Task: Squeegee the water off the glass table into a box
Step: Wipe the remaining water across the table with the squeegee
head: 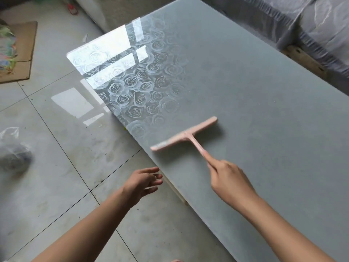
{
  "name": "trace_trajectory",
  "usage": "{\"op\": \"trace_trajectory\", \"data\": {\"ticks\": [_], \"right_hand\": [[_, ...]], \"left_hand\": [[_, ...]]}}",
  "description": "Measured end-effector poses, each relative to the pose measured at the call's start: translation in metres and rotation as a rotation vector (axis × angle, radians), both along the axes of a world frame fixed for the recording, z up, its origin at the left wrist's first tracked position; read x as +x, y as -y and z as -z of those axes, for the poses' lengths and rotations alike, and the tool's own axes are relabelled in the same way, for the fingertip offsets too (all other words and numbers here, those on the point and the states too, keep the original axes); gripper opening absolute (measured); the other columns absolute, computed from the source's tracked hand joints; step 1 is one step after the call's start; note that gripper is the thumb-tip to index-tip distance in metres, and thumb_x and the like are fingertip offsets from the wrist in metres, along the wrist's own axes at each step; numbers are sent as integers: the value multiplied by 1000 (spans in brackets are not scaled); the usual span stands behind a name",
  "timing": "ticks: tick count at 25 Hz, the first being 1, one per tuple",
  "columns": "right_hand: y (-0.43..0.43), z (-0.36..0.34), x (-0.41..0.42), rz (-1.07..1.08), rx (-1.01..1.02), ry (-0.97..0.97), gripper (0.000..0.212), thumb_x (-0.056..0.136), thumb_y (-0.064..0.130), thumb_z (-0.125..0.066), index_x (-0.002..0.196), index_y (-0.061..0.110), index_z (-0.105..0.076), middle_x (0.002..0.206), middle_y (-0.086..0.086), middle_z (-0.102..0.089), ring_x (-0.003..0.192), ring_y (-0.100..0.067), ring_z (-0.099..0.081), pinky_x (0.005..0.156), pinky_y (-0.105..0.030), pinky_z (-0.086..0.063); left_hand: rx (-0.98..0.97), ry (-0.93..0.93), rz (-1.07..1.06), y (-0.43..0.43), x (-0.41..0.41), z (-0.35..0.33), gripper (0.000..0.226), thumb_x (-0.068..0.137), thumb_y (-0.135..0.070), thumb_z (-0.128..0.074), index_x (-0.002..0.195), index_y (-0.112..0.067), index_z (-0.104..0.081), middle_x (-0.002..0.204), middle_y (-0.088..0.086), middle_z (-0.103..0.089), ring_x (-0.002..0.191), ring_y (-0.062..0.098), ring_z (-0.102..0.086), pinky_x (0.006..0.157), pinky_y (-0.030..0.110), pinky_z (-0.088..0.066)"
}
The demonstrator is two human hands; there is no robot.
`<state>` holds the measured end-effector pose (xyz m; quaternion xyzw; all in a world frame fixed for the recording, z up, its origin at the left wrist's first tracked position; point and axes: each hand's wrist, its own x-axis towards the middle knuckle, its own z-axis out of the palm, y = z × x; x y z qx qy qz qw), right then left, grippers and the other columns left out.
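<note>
- We hold the pink squeegee (186,136) in our right hand (229,183). The fingers are curled round the end of its handle, and the forefinger is stretched forward along the shaft.
- The squeegee is T-shaped and sits over the glass table (264,110). Its blade runs slantwise, with its left end near the table's left long edge and its right end farther in over the glass.
- The blade is blurred, so it seems to rest on the glass, but we cannot be sure it touches.
- Our left hand (143,181) hangs over the tiled floor (56,186) just beside the table's edge and holds nothing. Its fingers are loosely stretched and a little apart, pointing toward the table.
- The tabletop is a dull grey-green over most of its surface. A pattern of roses (132,82) shows through at the far left part, under bright window reflections.
- A flat piece of cardboard (24,53) lies on the floor at the far left, well apart from the table.
- A crumpled clear plastic bag (13,148) lies on the tiles nearer to us.
- Beyond the table's right side stands furniture wrapped in plastic sheeting (311,29).
</note>
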<state>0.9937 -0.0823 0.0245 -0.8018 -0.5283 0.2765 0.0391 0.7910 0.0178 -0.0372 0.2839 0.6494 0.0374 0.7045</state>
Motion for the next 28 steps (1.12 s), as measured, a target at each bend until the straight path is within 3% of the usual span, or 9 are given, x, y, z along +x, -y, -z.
{"op": "trace_trajectory", "data": {"ticks": [3, 5, 9, 11, 14, 18, 21, 25, 28], "right_hand": [[-67, 2, -8, 28, 17, -35, 50, 98, 22, -35, 142, 44, -31, 112, -16, -62, 101, -39, -55, 81, -39, -45], [-53, -10, 1, 24, 23, -17, 50, 98, 25, -35, 140, 51, -29, 112, -13, -63, 101, -38, -56, 80, -39, -46], [44, -37, 12, 138, 90, -62, 49, 96, 33, -39, 128, 69, -28, 82, -1, -61, 76, -23, -57, 67, -38, -46], [83, -38, 20, 204, 91, -98, 49, 95, 34, -44, 124, 71, -33, 81, -2, -60, 72, -19, -55, 69, -33, -46], [131, -40, 25, 248, -3, -141, 45, 96, 35, -42, 130, 64, -34, 76, -2, -53, 70, -18, -52, 69, -28, -45], [196, -41, 45, 304, -47, -146, 44, 98, 39, -38, 134, 62, -26, 81, 1, -51, 76, -15, -55, 72, -28, -46], [259, -45, 64, 365, -35, -157, 52, 95, 40, -46, 131, 65, -19, 89, 3, -56, 83, -15, -58, 75, -28, -48], [380, -45, 112, 501, -10, -161, 55, 90, 27, -60, 135, 50, -37, 95, 0, -64, 90, -17, -64, 81, -31, -49], [471, -50, 146, 561, 13, -154, 55, 88, 18, -64, 132, 45, -46, 92, -1, -65, 86, -12, -65, 80, -21, -44]], "left_hand": [[8, -9, 32, 2, 0, -2, 31, 93, 6, -46, 118, -9, -58, 103, 10, -66, 83, 17, -64, 78, 29, -49], [21, -22, 33, 2, -1, -8, 30, 94, 4, -46, 119, -7, -57, 103, 11, -66, 82, 17, -63, 78, 29, -49], [71, -28, 126, 4, 0, -16, 34, 93, 5, -45, 124, -4, -55, 101, 10, -64, 78, 16, -61, 73, 27, -47], [196, -96, 268, 8, 5, -20, 40, 91, 5, -43, 128, -4, -54, 105, 9, -62, 83, 19, -61, 71, 27, -46], [512, -336, 566, 27, 17, -32, 46, 89, -2, -43, 133, -10, -53, 122, 8, -58, 108, 23, -58, 90, 29, -46], [767, -402, 803, 65, 54, -45, 52, 89, -6, -47, 141, -10, -43, 138, 8, -43, 128, 23, -41, 102, 29, -35], [871, -459, 1031, 98, 86, -44, 56, 93, -17, -49, 146, -10, -33, 147, 10, -31, 136, 26, -30, 109, 34, -32], [930, -518, 1237, 168, 147, -38, 69, 93, -36, -52, 150, -11, -22, 155, 12, -16, 140, 30, -22, 110, 40, -32], [942, -547, 1343, 226, 192, -29, 83, 90, -50, -53, 151, -10, -13, 159, 13, -4, 145, 31, -13, 113, 41, -26]]}}
